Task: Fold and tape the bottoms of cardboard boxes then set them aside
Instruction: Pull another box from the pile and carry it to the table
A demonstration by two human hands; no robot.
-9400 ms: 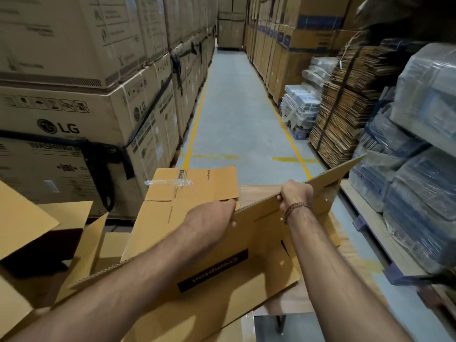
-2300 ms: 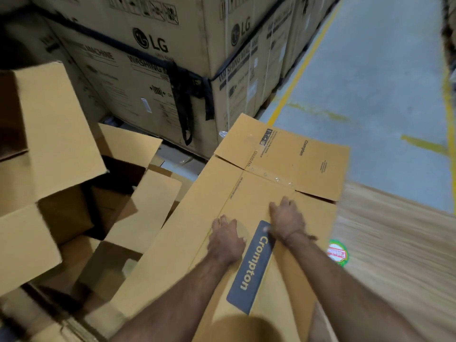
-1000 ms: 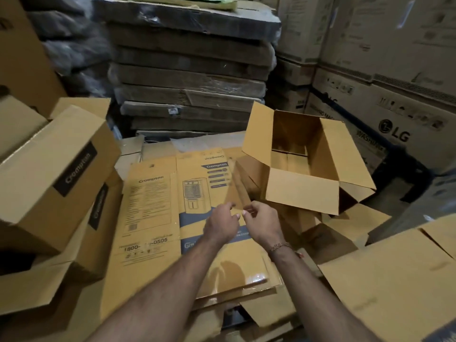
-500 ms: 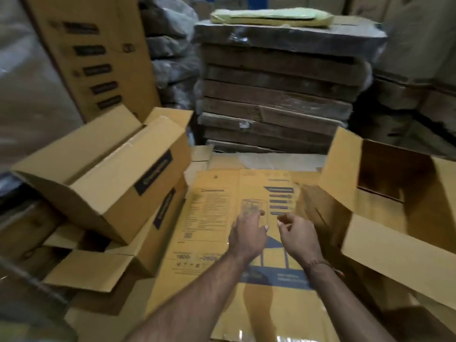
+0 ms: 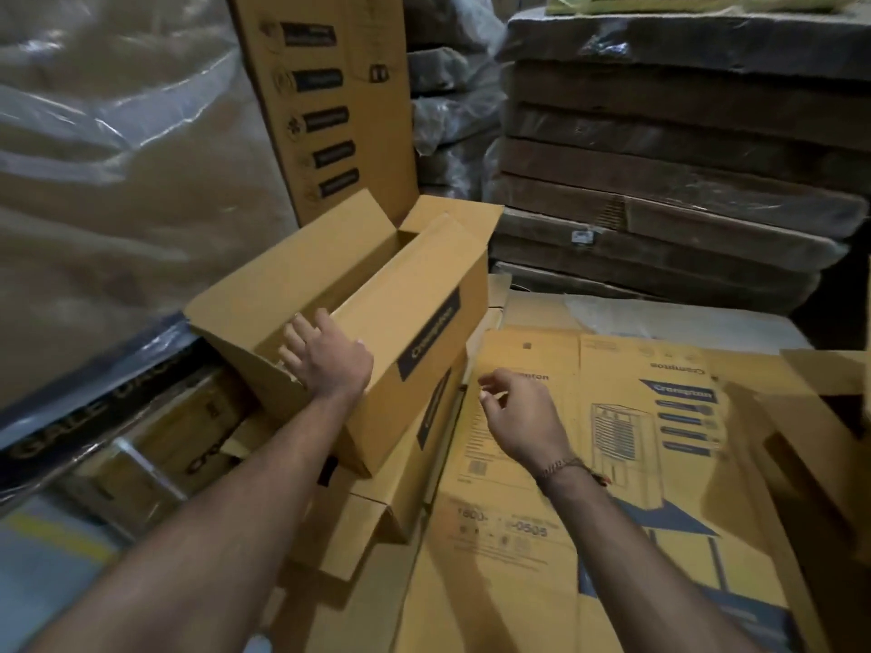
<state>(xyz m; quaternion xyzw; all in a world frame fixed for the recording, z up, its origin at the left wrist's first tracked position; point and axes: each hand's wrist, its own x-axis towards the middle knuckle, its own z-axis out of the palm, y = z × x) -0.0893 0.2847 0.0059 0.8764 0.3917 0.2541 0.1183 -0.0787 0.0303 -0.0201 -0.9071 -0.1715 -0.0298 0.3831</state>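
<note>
An assembled brown Crompton box point(image 5: 414, 313) lies tilted on its side on top of another brown box point(image 5: 400, 468), its top flaps open toward the back. My left hand point(image 5: 325, 355) rests with straight, spread fingers on the near upper face of that box. My right hand point(image 5: 518, 417) hovers over a stack of flattened printed Crompton boxes point(image 5: 612, 464), fingers loosely curled, thumb and forefinger close together, holding nothing that I can see.
A tall upright flat carton point(image 5: 325, 110) stands behind the box. Plastic-wrapped goods point(image 5: 118, 157) fill the left. A stack of dark wrapped slabs point(image 5: 660, 157) rises at the back right. Another brown carton edge point(image 5: 825, 417) shows at the far right.
My view has swung left. My left hand has left the flat stack and now rests on the tilted assembled box. The right hand stays over the flattened boxes.
</note>
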